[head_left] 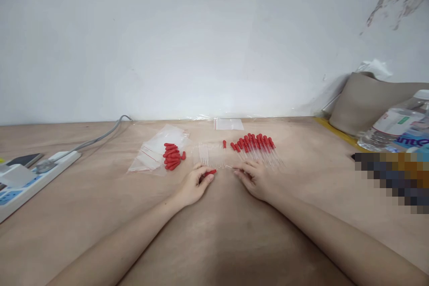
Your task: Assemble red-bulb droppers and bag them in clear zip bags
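Over the table, left hand pinches a red bulb, right hand a glass tube

We see a bright, even, diffuse light with no clear source; the white wall looks washed out and soft. Shadows under the forearms at the bottom of the frame are faint. The table edge bows with wide-angle distortion. At the right edge a pixelated block hides detail, and small objects at centre look slightly blurred
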A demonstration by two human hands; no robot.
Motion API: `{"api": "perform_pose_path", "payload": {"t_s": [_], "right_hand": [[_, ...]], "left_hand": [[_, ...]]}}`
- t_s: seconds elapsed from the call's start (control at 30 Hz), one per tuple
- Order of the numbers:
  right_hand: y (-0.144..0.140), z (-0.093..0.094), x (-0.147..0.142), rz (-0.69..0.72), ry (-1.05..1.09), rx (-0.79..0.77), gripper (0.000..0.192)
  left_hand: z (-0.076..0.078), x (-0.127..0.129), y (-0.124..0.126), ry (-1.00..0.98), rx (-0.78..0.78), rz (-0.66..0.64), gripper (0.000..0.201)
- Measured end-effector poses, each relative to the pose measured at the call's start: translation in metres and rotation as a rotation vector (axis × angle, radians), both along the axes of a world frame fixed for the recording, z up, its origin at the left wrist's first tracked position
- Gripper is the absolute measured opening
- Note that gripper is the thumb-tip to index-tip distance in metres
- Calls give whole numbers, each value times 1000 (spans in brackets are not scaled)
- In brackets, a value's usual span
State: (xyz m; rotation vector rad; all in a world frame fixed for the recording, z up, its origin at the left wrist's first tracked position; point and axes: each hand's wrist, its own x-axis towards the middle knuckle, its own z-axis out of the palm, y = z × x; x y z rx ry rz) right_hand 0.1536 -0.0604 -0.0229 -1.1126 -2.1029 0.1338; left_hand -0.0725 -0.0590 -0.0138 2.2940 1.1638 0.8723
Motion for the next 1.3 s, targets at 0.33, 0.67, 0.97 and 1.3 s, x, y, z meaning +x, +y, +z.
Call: {"api": "perform_pose_path", "payload": {"t_s": [0.33,0.67,0.97,1.3], "right_hand": [[-3,2,-18,99,-36,-29,21],[5,-1,-13,231,-69,-27,20],[2,2,-14,163,-216,90,22],[-9,8,-30,166,-241,-143,28]], "left_hand": [[4,0,3,-30,-45,-65,21],[5,-2,1,-37,-34,-182,19],[2,-1,-2,57,30,-180,20],[2,-3,-8,70,143,-195,16]]}}
